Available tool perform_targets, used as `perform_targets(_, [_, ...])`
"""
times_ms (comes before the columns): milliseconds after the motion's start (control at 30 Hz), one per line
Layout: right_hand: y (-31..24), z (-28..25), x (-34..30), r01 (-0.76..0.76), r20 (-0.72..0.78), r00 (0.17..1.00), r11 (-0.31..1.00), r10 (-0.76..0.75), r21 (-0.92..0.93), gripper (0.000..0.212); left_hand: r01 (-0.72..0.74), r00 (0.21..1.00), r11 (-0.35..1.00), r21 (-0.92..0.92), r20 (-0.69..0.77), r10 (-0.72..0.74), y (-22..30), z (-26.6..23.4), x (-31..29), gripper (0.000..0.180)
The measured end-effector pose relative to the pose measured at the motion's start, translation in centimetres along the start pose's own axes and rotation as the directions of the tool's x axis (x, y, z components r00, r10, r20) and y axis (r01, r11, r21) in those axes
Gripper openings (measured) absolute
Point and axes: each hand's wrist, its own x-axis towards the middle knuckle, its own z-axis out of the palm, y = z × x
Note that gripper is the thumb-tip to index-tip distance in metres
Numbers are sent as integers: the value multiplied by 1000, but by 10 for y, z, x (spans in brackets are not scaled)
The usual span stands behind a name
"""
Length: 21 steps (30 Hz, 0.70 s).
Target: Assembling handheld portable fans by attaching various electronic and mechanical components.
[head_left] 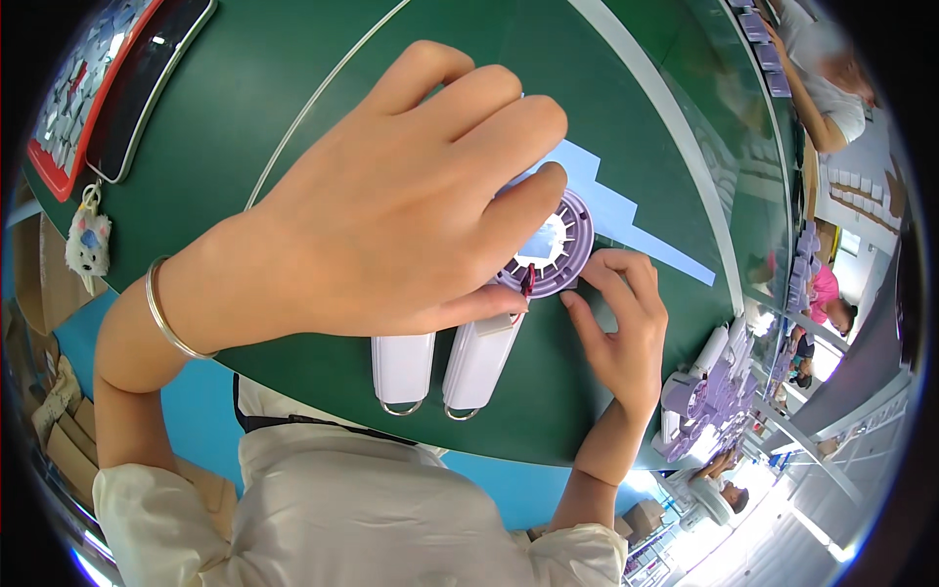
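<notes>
A round purple fan housing (582,235), slotted around its inner rim, lies over the green table with a white handle (481,364) below it. Dark red wires (529,281) stick out where the handle meets the housing. My left hand (421,186) reaches over the housing with fingers curled and thumb tip by the wires; whatever it grips is hidden beneath it. At the housing's right lower edge, my right hand (626,323) pinches the rim between thumb and fingers. A second white handle (403,370) lies to the left, and both handles end in metal rings.
Light blue sheet pieces (611,210) lie beyond the housing. At far left are a red tray (61,176) of small parts, a phone-like black slab (152,93) and a fluffy charm (88,245). Purple fan parts (719,401) pile up at right. Co-workers sit farther right.
</notes>
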Motion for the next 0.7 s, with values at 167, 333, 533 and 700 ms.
perform_targets(167, [-1, 9, 4, -11, -43, 999, 999, 13, 51, 30, -62, 997, 998, 9, -55, 62, -4, 4, -2, 71])
perform_targets(333, [-4, 2, 4, -63, -65, 996, 998, 63, -11, 30, -70, 997, 997, 38, -32, 71, -5, 5, -4, 69])
perform_targets(533, [-28, -23, 23, 61, -258, 965, 994, -35, 95, 30, -79, 996, 997, 16, -31, 79, -4, 9, -3, 69])
perform_targets(700, [-54, -10, 50, 152, -204, 969, 986, -137, 60, 34, -54, 997, 998, -17, -58, 53, -5, 10, -5, 68])
